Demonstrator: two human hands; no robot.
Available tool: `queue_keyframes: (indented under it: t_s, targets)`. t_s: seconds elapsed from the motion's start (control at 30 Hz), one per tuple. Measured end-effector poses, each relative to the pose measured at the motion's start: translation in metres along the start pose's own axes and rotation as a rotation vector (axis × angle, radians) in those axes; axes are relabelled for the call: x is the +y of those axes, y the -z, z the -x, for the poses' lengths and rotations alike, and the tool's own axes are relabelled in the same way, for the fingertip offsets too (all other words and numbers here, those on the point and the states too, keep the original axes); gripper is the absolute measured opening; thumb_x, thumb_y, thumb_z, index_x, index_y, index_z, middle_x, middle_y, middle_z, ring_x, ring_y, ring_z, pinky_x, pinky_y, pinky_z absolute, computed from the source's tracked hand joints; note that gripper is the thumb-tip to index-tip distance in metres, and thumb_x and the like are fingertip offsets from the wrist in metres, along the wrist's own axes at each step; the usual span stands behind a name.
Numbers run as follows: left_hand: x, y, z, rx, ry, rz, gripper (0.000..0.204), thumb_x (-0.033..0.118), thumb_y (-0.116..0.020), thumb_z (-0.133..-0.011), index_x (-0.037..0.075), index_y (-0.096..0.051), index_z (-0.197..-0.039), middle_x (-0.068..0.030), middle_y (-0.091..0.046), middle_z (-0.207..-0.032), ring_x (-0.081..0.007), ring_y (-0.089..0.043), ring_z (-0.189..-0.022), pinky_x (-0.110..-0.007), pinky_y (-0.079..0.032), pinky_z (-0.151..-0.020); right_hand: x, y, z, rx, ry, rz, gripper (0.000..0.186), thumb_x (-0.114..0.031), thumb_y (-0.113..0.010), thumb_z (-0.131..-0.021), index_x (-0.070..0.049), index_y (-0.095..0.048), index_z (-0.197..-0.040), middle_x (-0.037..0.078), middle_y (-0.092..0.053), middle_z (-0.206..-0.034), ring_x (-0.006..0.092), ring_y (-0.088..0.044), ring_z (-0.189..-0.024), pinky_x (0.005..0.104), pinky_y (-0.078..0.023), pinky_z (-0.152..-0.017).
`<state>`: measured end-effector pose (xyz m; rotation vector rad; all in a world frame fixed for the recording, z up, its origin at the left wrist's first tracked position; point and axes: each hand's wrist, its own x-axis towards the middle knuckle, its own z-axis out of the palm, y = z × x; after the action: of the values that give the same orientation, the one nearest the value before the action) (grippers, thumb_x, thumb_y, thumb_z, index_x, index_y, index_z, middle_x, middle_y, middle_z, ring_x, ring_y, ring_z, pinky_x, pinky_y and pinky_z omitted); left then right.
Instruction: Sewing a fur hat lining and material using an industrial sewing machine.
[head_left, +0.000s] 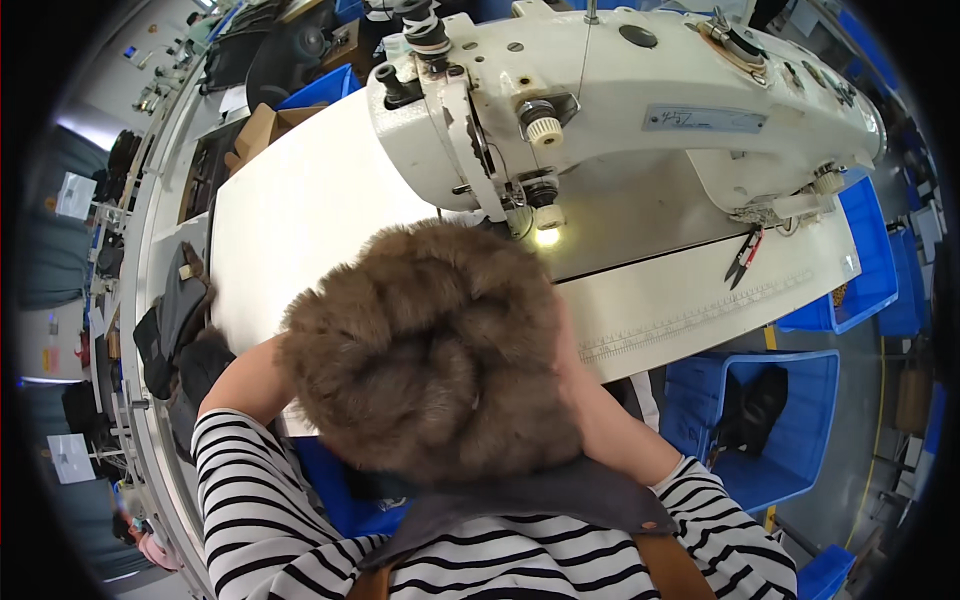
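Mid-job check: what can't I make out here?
All in the head view:
- Left hand: hidden by the brown fur.
- Right hand: fingertips hidden by the fur.
- Upright rod: top cut off by the upper edge.
- Distant person, lower left: too small, near the dark lens rim.

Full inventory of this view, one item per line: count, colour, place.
Fur piece: 1, brown, centre, between the forearms
Sewing machine: 1, white, top
Lamp: 1 lit, yellowish, under the machine head
Worktable: 1, white, under the machine
Ruler scale: 1, grey markings, table's near edge
Thread snips: 1, red and black, table's right
Blue bins: at least five, blue, mostly right
Cardboard box: 1, brown, upper left
Cloth bundle: 1, dark grey, left
Background: too small to itemise
Striped sleeves: 2, black and white, bottom
Left forearm: 1, bare, left; hand hidden
Right hand: 1, bare, fur's right edge
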<state>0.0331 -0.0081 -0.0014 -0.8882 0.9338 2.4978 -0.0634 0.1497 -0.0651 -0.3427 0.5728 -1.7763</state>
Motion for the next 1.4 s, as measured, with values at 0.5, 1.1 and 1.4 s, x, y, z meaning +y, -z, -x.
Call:
queue_keyframes:
  t_s: [0.5,1.1,1.4]
  targets:
    - [0.052,0.005,-0.019,0.179,0.013,-0.586,0.034,0.026,-0.064,-0.095,-0.003,-0.064,-0.113,-0.0099,-0.068,-0.105,-0.0163,-0.065,-0.091,-0.028,-0.053,-0.083,-0.024,-0.003,-0.020,-0.003,-0.399,-0.419,0.047,-0.036,-0.041,-0.101,0.001,-0.054,-0.128,0.015,-0.059,-0.127,0.0256,-0.055,-0.118,0.0397,-0.043,-0.104]
    - [0.001,-0.003,-0.034,0.862,-0.725,-1.920,0.023,0.016,-0.071,-0.073,0.001,-0.067,-0.089,-0.0161,-0.068,-0.085,-0.0341,-0.067,-0.085,-0.042,-0.052,-0.076,-0.033,0.010,-0.037,0.259,-0.352,0.618,0.026,-0.025,-0.059,-0.096,0.001,-0.058,-0.097,0.009,-0.062,-0.089,0.0214,-0.064,-0.066,0.0334,-0.056,-0.058]
    - [0.019,0.013,-0.036,0.635,-0.685,-1.427,0.018,0.018,-0.069,-0.085,0.002,-0.074,-0.092,-0.0136,-0.072,-0.082,-0.0223,-0.069,-0.073,-0.031,-0.053,-0.072,-0.063,0.026,-0.044,0.157,-0.660,0.430,0.028,-0.027,-0.055,-0.100,-0.001,-0.052,-0.106,0.015,-0.065,-0.100,0.0232,-0.068,-0.082,0.0342,-0.059,-0.072]
